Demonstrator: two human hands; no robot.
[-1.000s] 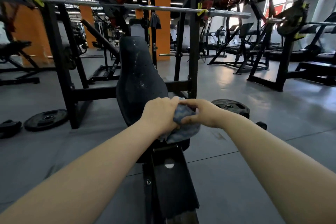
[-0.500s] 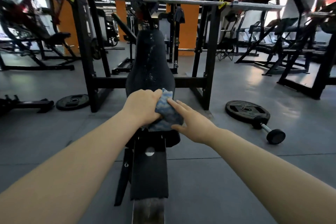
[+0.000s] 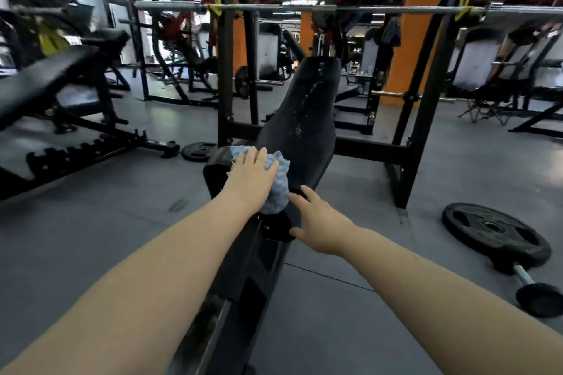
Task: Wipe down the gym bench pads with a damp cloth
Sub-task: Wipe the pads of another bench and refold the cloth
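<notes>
A black inclined back pad (image 3: 304, 119), flecked with water drops, rises in front of me, with the small black seat pad (image 3: 216, 167) at its foot. My left hand (image 3: 251, 179) lies flat on a blue-and-white cloth (image 3: 278, 183), pressing it onto the seat pad where it meets the back pad. My right hand (image 3: 320, 222) hovers just right of the cloth with fingers spread, holding nothing, over the bench frame (image 3: 243, 277).
A barbell (image 3: 274, 6) rests on the black rack uprights (image 3: 225, 70) above the bench. A weight plate (image 3: 493, 231) and a dumbbell (image 3: 536, 292) lie on the floor at right, a smaller plate (image 3: 199, 151) at left. Another bench (image 3: 45, 82) stands far left.
The view has swung left. My left hand has flattened the cloth onto the seat pad. My right hand has let go of the cloth and drawn back to the right.
</notes>
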